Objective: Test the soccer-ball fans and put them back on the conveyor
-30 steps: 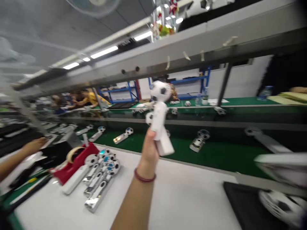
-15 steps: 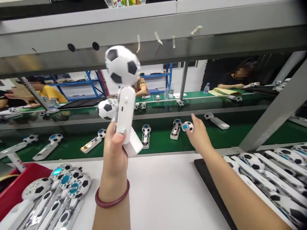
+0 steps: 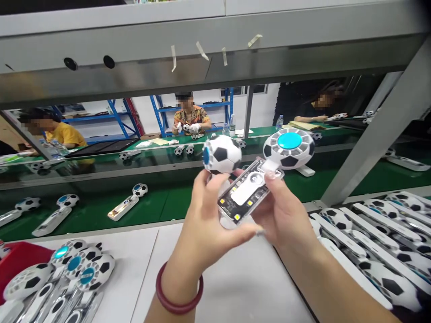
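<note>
In the middle, my right hand (image 3: 289,211) holds a soccer-ball wand with a clear handle (image 3: 247,190), its thumb near the neck. A circuit board, yellow squares and a white button panel show through the handle. Its black-and-white ball head (image 3: 289,157) has a bright blue disc facing up. My left hand (image 3: 205,220), with a dark red bracelet, is curled below a second soccer-ball head (image 3: 224,154), which has a blue disc on its left side. The lower part of that wand is mostly hidden. My left thumb lies under the clear handle's lower end.
Several wands lie on the green belt (image 3: 161,197). More are piled at the left beside a red bin (image 3: 23,255). Rows of them fill the right side. A grey beam (image 3: 202,72) crosses above, with a slanted post (image 3: 373,116) at right. Several people sit beyond.
My right hand has come back from the belt with a wand, meeting my left hand, which has lowered and moved right. Two clear-handled wands no longer show at their places on the belt.
</note>
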`<state>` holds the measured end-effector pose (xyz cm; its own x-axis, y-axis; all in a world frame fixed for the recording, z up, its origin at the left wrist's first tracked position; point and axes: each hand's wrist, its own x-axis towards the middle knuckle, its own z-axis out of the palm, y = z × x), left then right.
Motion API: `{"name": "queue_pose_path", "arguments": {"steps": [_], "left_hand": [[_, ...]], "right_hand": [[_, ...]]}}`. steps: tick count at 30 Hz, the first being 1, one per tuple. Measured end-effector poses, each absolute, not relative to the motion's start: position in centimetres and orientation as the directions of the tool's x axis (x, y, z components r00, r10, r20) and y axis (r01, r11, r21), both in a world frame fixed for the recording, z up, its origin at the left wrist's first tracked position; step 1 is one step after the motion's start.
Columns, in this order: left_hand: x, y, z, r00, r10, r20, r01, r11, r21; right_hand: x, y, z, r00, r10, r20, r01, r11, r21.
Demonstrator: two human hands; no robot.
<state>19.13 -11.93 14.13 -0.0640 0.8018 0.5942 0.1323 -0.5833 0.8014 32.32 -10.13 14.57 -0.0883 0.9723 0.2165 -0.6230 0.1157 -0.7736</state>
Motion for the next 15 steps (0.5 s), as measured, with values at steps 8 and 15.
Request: {"name": "queue_pose_path", "arguments": {"steps": [8, 15], "left_hand": [[20.4, -10.0, 11.9, -0.111, 0.861, 0.497, -0.203, -0.509, 0.836], [18.9, -8.1, 11.6, -0.039, 0.873, 0.487, -0.083, -0.488, 0.869]], "right_hand": [[32.7, -7.6, 13.2, -0.205, 0.975, 0.082, -0.755, -0.104, -0.647], [32.7, -5.3, 11.1, -0.159, 0.987, -0.014, -0.668, -0.118, -0.735]]}}
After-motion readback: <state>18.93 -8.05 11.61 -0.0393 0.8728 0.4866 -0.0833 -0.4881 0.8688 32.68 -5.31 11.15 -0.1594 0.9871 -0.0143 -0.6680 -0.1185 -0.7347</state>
